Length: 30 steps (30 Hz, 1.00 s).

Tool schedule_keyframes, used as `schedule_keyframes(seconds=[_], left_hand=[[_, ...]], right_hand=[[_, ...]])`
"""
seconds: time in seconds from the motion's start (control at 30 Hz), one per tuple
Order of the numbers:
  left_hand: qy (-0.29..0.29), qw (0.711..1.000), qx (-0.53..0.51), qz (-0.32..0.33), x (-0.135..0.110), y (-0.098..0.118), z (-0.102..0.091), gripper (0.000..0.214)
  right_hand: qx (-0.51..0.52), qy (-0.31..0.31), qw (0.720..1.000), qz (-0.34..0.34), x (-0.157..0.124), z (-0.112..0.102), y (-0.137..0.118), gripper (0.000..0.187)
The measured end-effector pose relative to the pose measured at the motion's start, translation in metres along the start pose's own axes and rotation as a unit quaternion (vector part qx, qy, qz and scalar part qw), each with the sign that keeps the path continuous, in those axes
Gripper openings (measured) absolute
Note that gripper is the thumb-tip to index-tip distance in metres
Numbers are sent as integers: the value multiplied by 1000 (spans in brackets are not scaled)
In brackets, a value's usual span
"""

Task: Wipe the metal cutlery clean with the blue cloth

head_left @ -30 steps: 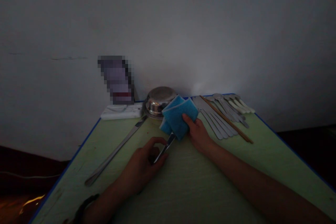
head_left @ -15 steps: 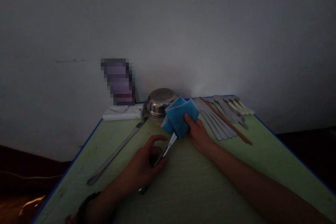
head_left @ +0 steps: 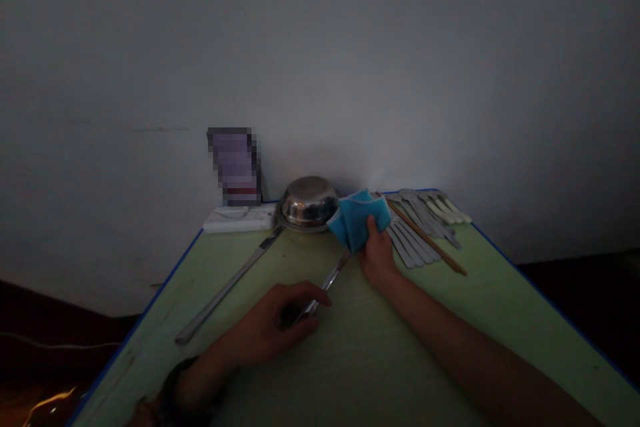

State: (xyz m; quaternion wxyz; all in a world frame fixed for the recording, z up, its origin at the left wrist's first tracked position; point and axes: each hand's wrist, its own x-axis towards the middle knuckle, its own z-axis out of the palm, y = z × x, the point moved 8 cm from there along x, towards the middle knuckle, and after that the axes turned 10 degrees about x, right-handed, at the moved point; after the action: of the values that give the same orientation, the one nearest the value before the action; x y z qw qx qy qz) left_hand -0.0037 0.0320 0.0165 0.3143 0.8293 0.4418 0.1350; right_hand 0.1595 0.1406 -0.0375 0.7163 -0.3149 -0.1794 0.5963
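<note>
One shiny metal utensil (head_left: pixel 331 280) sits at the middle of what I see from my remote seat, slanting above the near half of the surface (head_left: pixel 285 273), its far end covered by a folded blue cloth (head_left: pixel 357 220), so I cannot tell what shape that end has. My left hand (head_left: pixel 275 323) curls round the near part of the handle, the grip narrow and loose, thumb below and fingers above. My right hand (head_left: pixel 379 257) holds the cloth, its grip pressed on the fabric with the thumb lying on the front. A dark band (head_left: pixel 177 387) circles my left wrist. Just beyond the cloth, to its left, an upturned metal bowl (head_left: pixel 309 201) rests at the back edge. Left of my left hand, a long metal knife (head_left: pixel 230 287) lies slantwise, its dark far end just beside the bowl. To the right of the cloth I see a fan of flat metal handles (head_left: pixel 413 252), then a pair of wooden chopsticks (head_left: pixel 433 242), several metal spoons (head_left: pixel 420 208) and some white-handled utensils (head_left: pixel 447 205) near the far right corner. At the far left corner lies a white strip (head_left: pixel 240 220), with a blurred-out panel (head_left: pixel 237 165) leaning above it against the pale wall (head_left: pixel 360 53).
</note>
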Motion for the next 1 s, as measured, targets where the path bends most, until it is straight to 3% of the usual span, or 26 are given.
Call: schedule_keyframes(seconds=[0.1, 0.23, 0.3, 0.43, 0.5, 0.6, 0.7, 0.87, 1.0], left_hand=[[2, 1000, -9, -3, -2, 4, 1, 20], [56, 996, -38, -50, -1, 4, -3, 20], [102, 990, -59, -76, -1, 0, -8, 24], [171, 978, -60, -101, -1, -12, -19, 31], [167, 978, -45, -119, 1, -17, -19, 29], [148, 977, -56, -144, 3, -23, -18, 30], [149, 969, -108, -163, 4, -27, -21, 36], [96, 956, -221, -166, 7, -31, -19, 36], [98, 962, -193, -164, 7, -35, -18, 31]], right_hand=[[54, 73, 996, 5, -3, -3, -4, 13], [78, 81, 993, 25, -6, 1, -7, 10], [95, 49, 993, 49, -6, 7, -5, 12], [112, -83, 982, 131, -10, 30, 3, 18], [102, -108, 977, 155, -13, 34, 6, 19], [105, -89, 975, 174, -13, 31, 7, 21], [105, -67, 972, 198, -14, 27, 8, 24], [88, -85, 961, 247, -19, 32, 8, 17], [91, -100, 955, 265, -23, 34, 8, 12]])
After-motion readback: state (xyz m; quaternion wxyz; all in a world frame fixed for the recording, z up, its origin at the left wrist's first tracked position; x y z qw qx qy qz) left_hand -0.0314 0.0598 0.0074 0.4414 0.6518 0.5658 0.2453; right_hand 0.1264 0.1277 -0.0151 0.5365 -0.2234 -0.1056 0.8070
